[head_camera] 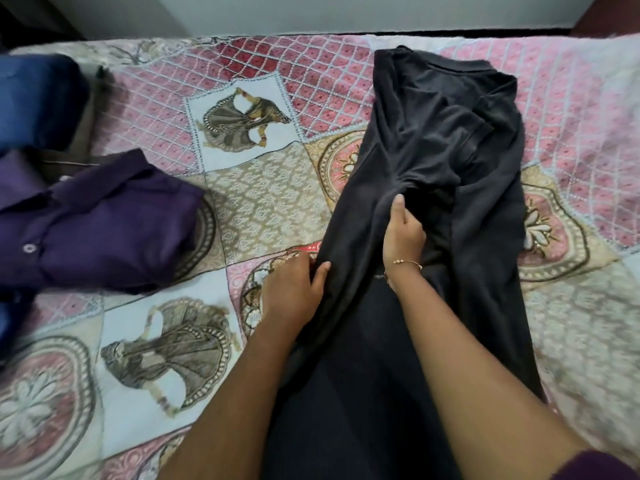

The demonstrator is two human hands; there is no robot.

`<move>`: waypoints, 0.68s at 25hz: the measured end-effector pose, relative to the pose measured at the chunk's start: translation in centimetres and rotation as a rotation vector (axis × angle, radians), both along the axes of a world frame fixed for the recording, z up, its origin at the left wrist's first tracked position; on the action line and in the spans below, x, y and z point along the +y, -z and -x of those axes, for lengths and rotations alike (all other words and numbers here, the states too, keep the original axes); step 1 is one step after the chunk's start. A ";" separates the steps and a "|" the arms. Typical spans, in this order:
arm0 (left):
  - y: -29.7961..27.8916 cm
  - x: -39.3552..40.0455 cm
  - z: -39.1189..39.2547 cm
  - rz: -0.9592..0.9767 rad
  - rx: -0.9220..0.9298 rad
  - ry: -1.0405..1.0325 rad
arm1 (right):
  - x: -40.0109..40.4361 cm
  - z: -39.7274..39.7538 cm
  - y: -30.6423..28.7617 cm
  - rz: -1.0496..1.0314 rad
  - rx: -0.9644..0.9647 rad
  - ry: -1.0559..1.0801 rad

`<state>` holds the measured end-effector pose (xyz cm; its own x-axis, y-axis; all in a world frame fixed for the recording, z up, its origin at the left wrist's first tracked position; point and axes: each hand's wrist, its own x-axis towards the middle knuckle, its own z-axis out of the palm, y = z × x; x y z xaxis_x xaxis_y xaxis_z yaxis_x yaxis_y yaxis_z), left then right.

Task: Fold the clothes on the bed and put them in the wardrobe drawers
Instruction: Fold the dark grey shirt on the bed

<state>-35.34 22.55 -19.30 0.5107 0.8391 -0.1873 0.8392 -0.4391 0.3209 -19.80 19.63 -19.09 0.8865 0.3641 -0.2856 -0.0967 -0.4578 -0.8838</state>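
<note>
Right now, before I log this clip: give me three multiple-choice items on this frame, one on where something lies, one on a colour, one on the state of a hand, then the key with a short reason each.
1. Where does the folded purple shirt lie relative to the black polo shirt?
A. On top of it
B. To its left on the bedspread, apart from it
C. To its right, touching it

2. What colour is the folded garment at the far left, beyond the purple shirt?
A. Blue
B. Yellow
C. White

3. What is the right hand doing?
A. Resting flat on bare bedspread
B. Raised in the air, empty
C. Pinching a bunch of the black polo shirt's fabric

Key: 1 B, patterned bedspread shows between the two shirts. 2 A, the cloth there is plainly blue. 3 C, the fabric puckers at the thumb, while the left hand holds the shirt's left edge.
</note>
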 end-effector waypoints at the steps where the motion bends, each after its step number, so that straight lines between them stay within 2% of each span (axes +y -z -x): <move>1: 0.1 -0.4 0.7 0.025 0.001 -0.005 | -0.1 0.4 -0.1 0.056 0.032 -0.013; 3: 0.0 -1.2 2.0 0.051 0.000 0.011 | -0.6 1.2 -0.4 0.183 0.060 -0.065; 5: -0.1 -2.2 3.3 0.092 0.003 -0.004 | -1.4 2.8 -0.5 0.219 0.145 -0.113; 8: -0.6 -4.1 5.6 0.164 -0.079 -0.085 | -2.9 6.5 -0.2 0.354 0.291 -0.218; 11: -0.6 -6.3 8.1 0.100 0.009 0.031 | -4.0 9.7 0.4 0.462 0.339 -0.272; 13: -0.4 -7.6 10.1 0.031 0.078 0.082 | -4.7 11.3 -0.3 0.350 0.464 -0.210; 16: -0.5 -9.3 12.7 -0.134 0.023 0.092 | -5.9 13.3 -1.1 -0.029 0.908 -0.052; 17: -0.7 -9.8 13.2 -0.203 0.008 0.084 | -6.3 13.9 -1.0 -0.073 0.941 -0.021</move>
